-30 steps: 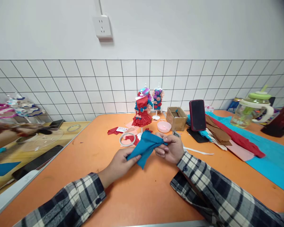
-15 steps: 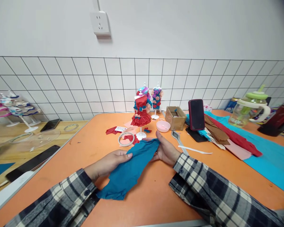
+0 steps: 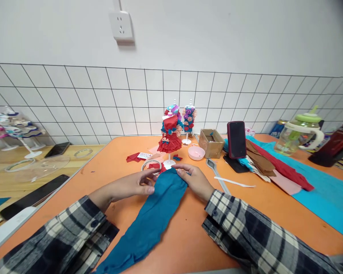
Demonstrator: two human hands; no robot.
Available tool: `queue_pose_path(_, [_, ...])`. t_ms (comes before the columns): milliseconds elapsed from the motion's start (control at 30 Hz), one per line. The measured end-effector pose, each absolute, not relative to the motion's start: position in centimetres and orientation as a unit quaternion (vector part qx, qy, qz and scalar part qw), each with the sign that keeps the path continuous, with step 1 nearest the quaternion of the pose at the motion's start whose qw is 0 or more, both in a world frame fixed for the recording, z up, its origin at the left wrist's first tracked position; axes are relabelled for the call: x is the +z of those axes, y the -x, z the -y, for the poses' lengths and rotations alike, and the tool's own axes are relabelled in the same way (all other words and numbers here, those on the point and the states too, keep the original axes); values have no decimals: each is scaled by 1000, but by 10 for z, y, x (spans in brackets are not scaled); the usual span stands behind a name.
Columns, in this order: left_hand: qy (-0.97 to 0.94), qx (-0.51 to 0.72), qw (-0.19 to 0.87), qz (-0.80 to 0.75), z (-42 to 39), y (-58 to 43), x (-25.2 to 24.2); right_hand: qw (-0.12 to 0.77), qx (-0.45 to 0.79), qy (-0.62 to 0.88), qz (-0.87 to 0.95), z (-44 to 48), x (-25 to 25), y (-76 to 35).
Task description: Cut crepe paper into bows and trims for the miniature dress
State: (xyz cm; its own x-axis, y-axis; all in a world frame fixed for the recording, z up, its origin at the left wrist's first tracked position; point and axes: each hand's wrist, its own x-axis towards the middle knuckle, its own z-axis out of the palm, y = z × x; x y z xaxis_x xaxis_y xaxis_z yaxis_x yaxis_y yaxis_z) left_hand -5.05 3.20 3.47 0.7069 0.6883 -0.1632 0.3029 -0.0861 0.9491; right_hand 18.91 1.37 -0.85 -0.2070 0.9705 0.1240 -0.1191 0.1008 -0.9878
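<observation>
A long strip of teal crepe paper (image 3: 154, 217) lies stretched across the orange table (image 3: 188, 236), running from between my hands down toward the near edge. My left hand (image 3: 133, 184) pinches its far left corner with thumb and fingers. My right hand (image 3: 193, 179) rests with fingers pressed on the strip's far right corner. Just beyond my hands stands a small mannequin in a red paper dress (image 3: 170, 134), with a tape ring (image 3: 149, 165) at its base.
A second small dress form (image 3: 189, 118), a pink dish (image 3: 196, 152), a cardboard box (image 3: 212, 143), a propped phone (image 3: 236, 139), scissors (image 3: 216, 174), and stacked paper sheets (image 3: 277, 167) lie behind and right. A green-lidded bottle (image 3: 300, 130) stands far right. Phones and dress forms sit on the left table.
The bunched teal paper has been unfolded and drawn out into a long strip toward me. My hands lowered to the table and now hold its far end flat.
</observation>
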Motion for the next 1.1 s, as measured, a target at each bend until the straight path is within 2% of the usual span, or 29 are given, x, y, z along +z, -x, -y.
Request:
queue_pose_path(133, [-634,165,688,-312,-28,29,24,510,517,372,578,-10,-11,-179])
queue_pose_path(300, [-544,159,739,-365,-19,28,9,446,436,517,587,-23,-12,-202])
queue_pose_path(367, [-501,162,762,-377,-19,37,11,362,300,562,681,-26,-10,-213])
queue_pose_path(467, [-450,185,774,-405,-22,47,15,186,109,575,789,-24,-7,-223])
queue_pose_path(533, [-430,200,779,-411,-23,48,15,100,56,576,809,-20,-6,-223])
queue_pose_path(600, [-419,204,785,-408,-23,46,12,60,41,574,815,-17,-5,-221])
queue_pose_path(833, [-472,156,802,-332,-22,47,5,31,32,601,798,-11,-2,-224])
queue_pose_path(1100, [-581,109,729,-346,-21,42,-3,54,50,627,775,-14,-5,-224])
